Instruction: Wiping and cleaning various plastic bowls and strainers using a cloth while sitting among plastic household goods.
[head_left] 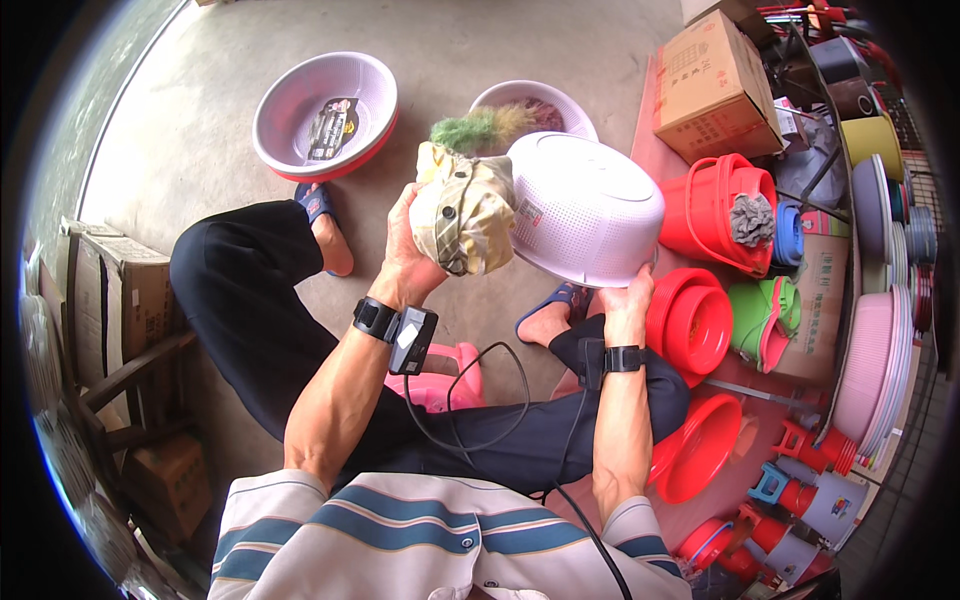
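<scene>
L hand [407,245] behind cloth [460,210], R [628,294] @ colander [588,205]

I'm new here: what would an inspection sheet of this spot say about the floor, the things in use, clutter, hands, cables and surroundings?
Surface: grey floor; a white basin sits in a red basin.
Job's things: crumpled patterned cloth; white perforated basket, tilted, underside showing.
Clutter: green fluffy item overlapping a pale basin; red bucket with a grey rag.
Hands: left hand holds the cloth; right hand holds the basket's rim.
Cables: black cable loops from the left wrist device; another runs from the right wristband.
Surroundings: cardboard box and stacked plasticware at right; cartons at left.
</scene>
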